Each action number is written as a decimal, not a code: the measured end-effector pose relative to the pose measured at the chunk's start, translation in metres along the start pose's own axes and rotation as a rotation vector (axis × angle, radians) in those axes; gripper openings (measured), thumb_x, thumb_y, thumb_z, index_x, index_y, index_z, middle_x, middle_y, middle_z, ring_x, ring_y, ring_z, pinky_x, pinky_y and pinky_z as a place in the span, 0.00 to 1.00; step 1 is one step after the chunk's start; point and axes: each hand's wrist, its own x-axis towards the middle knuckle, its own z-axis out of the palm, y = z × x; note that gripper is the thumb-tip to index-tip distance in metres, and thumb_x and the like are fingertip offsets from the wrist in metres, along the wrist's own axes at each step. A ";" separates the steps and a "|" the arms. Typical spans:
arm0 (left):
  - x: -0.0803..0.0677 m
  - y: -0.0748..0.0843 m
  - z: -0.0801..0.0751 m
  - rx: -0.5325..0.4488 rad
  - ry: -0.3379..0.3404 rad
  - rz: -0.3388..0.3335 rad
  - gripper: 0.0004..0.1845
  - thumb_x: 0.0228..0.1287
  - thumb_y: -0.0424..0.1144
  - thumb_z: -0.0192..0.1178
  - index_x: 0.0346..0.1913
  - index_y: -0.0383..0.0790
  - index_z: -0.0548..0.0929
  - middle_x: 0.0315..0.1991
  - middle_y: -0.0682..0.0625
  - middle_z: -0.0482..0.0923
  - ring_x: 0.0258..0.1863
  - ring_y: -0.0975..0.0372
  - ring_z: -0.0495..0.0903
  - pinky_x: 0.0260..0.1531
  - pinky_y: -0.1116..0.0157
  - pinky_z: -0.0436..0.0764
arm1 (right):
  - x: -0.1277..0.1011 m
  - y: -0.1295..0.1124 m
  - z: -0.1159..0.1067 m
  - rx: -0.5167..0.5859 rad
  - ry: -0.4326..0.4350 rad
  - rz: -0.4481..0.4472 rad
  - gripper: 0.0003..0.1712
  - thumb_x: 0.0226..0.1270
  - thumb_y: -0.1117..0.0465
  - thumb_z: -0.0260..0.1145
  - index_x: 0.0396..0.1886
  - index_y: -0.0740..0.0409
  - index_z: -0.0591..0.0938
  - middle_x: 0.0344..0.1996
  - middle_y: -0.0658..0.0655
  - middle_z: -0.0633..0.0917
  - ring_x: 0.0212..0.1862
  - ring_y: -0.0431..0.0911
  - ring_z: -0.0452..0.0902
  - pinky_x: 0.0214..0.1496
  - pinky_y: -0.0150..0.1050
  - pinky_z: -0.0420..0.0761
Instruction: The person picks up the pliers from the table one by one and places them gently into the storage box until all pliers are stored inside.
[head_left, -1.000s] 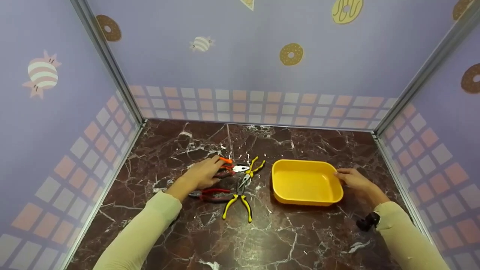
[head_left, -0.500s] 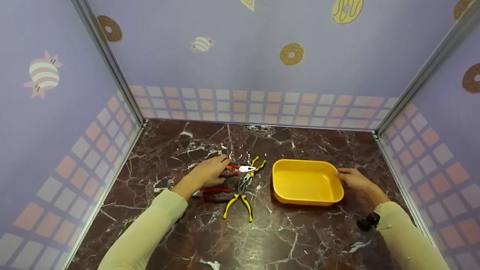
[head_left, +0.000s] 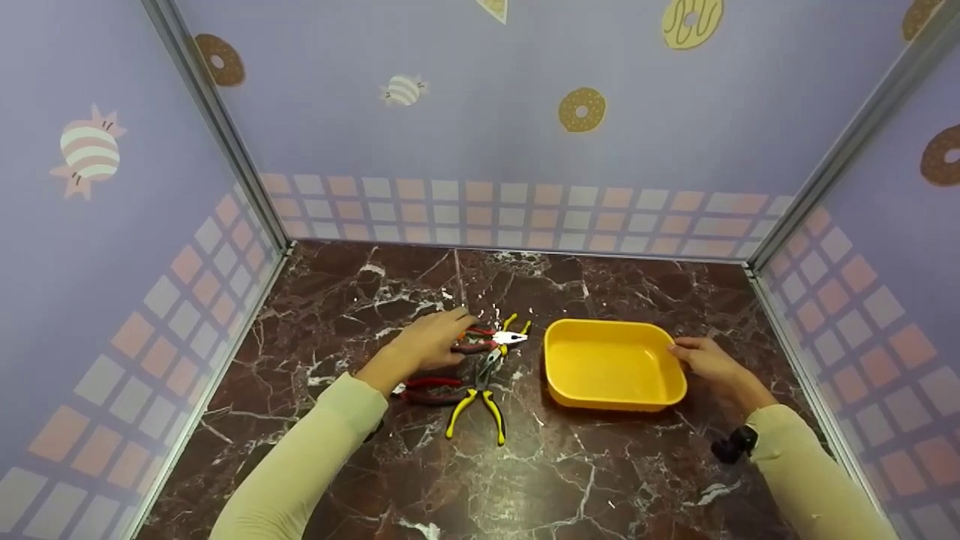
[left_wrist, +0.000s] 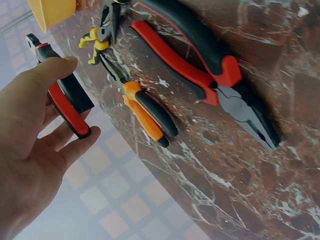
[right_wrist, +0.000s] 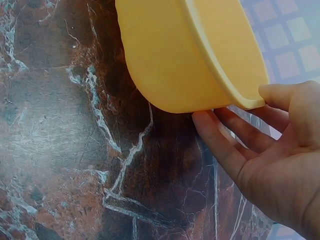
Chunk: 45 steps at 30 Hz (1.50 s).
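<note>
My left hand (head_left: 427, 341) holds red-and-black combination pliers (left_wrist: 67, 100) by the handles, thumb on one side and fingers on the other. In the head view their silver jaws point right, over yellow-handled pliers. Orange-and-black pliers (left_wrist: 150, 112) lie on the marble surface, mostly hidden by the hand in the head view. Another red-and-black pair of pliers (left_wrist: 220, 82) rests nearer the left wrist. My right hand (head_left: 709, 360) grips the right end of a yellow plastic tub (head_left: 611, 367), thumb at the rim and fingers beneath it.
Long-nose pliers (head_left: 472, 405) with yellow-and-black handles lie spread in the middle, near a second yellow-handled pair (head_left: 517, 326). Patterned panels (head_left: 525, 210) enclose the dark marble surface (head_left: 525, 487) at the back and both sides.
My left hand has moved right, carrying the red-and-black combination pliers closer to the yellow tub. The right hand and tub stay in place.
</note>
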 end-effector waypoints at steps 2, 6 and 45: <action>0.002 0.001 -0.001 -0.007 0.009 0.012 0.36 0.67 0.47 0.74 0.74 0.40 0.73 0.66 0.42 0.76 0.59 0.47 0.82 0.59 0.48 0.81 | 0.000 0.001 0.001 0.005 -0.001 -0.003 0.30 0.88 0.57 0.53 0.75 0.78 0.68 0.58 0.72 0.83 0.51 0.51 0.85 0.52 0.45 0.87; 0.004 0.004 -0.002 -0.027 0.031 0.027 0.35 0.65 0.46 0.75 0.72 0.40 0.75 0.64 0.44 0.77 0.58 0.48 0.82 0.59 0.49 0.81 | -0.002 0.000 0.002 0.010 0.001 0.018 0.29 0.88 0.57 0.53 0.74 0.77 0.69 0.60 0.72 0.81 0.53 0.53 0.84 0.54 0.46 0.87; 0.036 0.030 0.000 -0.107 0.063 0.020 0.34 0.68 0.48 0.73 0.73 0.42 0.76 0.65 0.47 0.76 0.60 0.53 0.81 0.59 0.51 0.82 | -0.005 -0.010 0.003 -0.057 0.026 0.025 0.30 0.89 0.58 0.50 0.75 0.78 0.67 0.63 0.76 0.78 0.53 0.55 0.84 0.54 0.46 0.87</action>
